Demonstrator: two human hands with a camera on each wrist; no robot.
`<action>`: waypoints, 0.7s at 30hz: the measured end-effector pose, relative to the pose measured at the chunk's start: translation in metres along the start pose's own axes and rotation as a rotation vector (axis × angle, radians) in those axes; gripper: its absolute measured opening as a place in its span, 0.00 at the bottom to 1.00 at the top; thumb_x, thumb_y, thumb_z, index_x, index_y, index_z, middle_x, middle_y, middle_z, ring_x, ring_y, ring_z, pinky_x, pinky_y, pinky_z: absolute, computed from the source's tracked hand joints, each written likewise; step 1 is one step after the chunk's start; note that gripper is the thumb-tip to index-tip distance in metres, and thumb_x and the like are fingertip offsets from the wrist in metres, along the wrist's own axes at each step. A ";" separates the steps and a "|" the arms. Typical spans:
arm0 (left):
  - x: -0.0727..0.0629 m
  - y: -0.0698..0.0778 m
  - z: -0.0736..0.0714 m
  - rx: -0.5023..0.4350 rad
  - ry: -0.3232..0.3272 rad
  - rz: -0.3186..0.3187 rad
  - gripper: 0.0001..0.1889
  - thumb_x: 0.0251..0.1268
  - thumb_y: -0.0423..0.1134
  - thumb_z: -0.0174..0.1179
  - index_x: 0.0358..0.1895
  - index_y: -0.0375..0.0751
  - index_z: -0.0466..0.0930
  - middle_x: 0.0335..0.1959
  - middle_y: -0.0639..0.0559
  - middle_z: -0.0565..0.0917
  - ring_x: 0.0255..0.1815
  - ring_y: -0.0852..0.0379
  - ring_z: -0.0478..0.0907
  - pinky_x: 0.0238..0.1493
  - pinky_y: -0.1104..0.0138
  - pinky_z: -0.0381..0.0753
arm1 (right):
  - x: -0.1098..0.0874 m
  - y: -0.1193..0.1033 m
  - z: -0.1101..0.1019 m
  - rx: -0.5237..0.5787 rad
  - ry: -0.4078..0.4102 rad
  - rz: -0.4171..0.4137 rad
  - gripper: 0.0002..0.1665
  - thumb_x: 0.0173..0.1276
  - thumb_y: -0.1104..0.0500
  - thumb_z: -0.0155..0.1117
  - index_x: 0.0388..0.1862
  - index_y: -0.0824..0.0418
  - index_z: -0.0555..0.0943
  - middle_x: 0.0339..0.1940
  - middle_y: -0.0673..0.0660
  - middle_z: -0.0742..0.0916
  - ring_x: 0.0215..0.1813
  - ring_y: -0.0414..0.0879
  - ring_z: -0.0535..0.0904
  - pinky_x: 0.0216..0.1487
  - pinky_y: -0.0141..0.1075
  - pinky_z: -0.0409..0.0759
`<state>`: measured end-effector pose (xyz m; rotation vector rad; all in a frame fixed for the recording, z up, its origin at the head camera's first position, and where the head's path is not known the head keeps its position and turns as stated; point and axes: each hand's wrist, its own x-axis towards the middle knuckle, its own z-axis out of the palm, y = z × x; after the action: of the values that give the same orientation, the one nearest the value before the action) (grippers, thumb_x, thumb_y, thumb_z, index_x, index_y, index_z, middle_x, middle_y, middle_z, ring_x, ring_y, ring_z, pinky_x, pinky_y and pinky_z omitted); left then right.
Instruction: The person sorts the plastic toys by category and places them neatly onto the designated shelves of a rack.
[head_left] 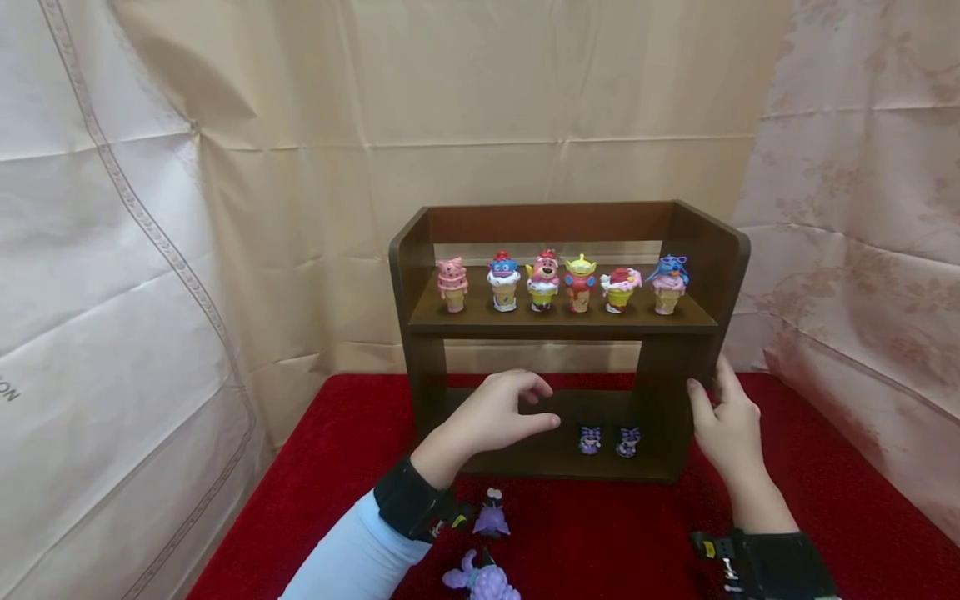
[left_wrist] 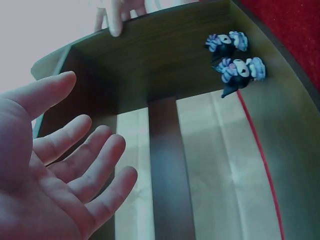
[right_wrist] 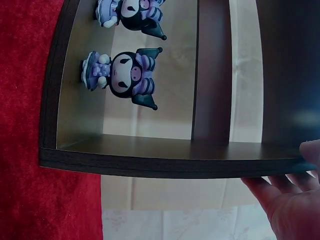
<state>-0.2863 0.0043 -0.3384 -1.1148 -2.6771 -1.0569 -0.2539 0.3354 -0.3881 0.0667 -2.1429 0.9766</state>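
Note:
A dark brown two-tier shelf (head_left: 562, 327) stands on a red cloth. My right hand (head_left: 727, 429) holds its right side panel, thumb on the inner side and fingers outside, as the right wrist view also shows. In front of the lower tier hovers my left hand (head_left: 491, 414), palm bare and fingers loosely bent, touching nothing. Two black-hooded figurines with purple bows stand on the lower tier toward the right: one figurine (head_left: 589, 439) and a second figurine (head_left: 628, 442) beside it. Both also appear in the wrist views.
Several ice-cream-cone character figurines (head_left: 542, 282) line the upper tier. On the red cloth (head_left: 585, 533) before the shelf lie a purple figurine (head_left: 492, 515) and another purple toy (head_left: 483, 579), cut off by the frame. Beige cloth (head_left: 480, 100) hangs behind.

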 end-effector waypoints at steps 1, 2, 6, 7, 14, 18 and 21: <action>-0.003 0.000 -0.002 0.003 0.005 0.004 0.18 0.66 0.51 0.70 0.54 0.48 0.84 0.49 0.59 0.84 0.52 0.59 0.80 0.52 0.66 0.81 | 0.000 0.000 0.000 0.000 0.001 0.000 0.35 0.78 0.63 0.57 0.81 0.54 0.62 0.69 0.68 0.78 0.63 0.68 0.77 0.55 0.65 0.76; -0.006 0.001 -0.003 0.007 0.008 0.008 0.18 0.66 0.50 0.70 0.54 0.48 0.84 0.49 0.59 0.84 0.51 0.60 0.80 0.51 0.66 0.81 | 0.000 0.001 0.000 -0.002 0.001 -0.001 0.35 0.78 0.64 0.57 0.81 0.54 0.62 0.69 0.68 0.77 0.64 0.68 0.77 0.55 0.64 0.76; -0.019 0.001 -0.009 0.024 0.016 0.021 0.17 0.66 0.49 0.70 0.53 0.48 0.84 0.50 0.58 0.84 0.51 0.60 0.81 0.51 0.65 0.81 | -0.001 0.001 0.001 -0.014 0.011 0.000 0.35 0.78 0.64 0.58 0.81 0.53 0.63 0.69 0.66 0.78 0.64 0.65 0.78 0.58 0.53 0.79; -0.022 0.001 -0.010 0.030 0.017 0.023 0.17 0.66 0.49 0.70 0.53 0.48 0.84 0.50 0.58 0.84 0.50 0.59 0.81 0.51 0.65 0.82 | -0.001 0.001 0.001 -0.017 0.012 -0.001 0.35 0.78 0.64 0.58 0.81 0.53 0.63 0.69 0.66 0.78 0.63 0.65 0.78 0.59 0.51 0.79; -0.042 -0.007 -0.017 0.070 -0.003 0.058 0.16 0.66 0.47 0.70 0.53 0.49 0.83 0.49 0.58 0.84 0.48 0.61 0.79 0.47 0.69 0.82 | -0.002 0.000 0.000 -0.016 0.023 -0.013 0.34 0.77 0.64 0.58 0.80 0.55 0.65 0.68 0.66 0.79 0.63 0.65 0.79 0.56 0.25 0.75; -0.052 -0.014 -0.021 0.062 -0.026 0.087 0.15 0.66 0.43 0.71 0.52 0.47 0.84 0.47 0.57 0.84 0.45 0.60 0.81 0.47 0.69 0.83 | -0.002 -0.001 0.000 -0.009 0.022 -0.021 0.34 0.78 0.64 0.58 0.80 0.55 0.64 0.68 0.67 0.79 0.63 0.65 0.78 0.53 0.19 0.71; -0.058 -0.018 -0.022 0.049 -0.050 0.089 0.14 0.65 0.41 0.72 0.51 0.47 0.84 0.43 0.57 0.85 0.43 0.59 0.82 0.47 0.65 0.85 | -0.001 -0.001 0.000 -0.011 0.028 -0.024 0.34 0.77 0.65 0.58 0.80 0.56 0.65 0.67 0.68 0.79 0.62 0.65 0.78 0.54 0.22 0.74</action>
<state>-0.2598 -0.0541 -0.3490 -1.2544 -2.6469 -0.9564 -0.2528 0.3341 -0.3884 0.0724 -2.1171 0.9469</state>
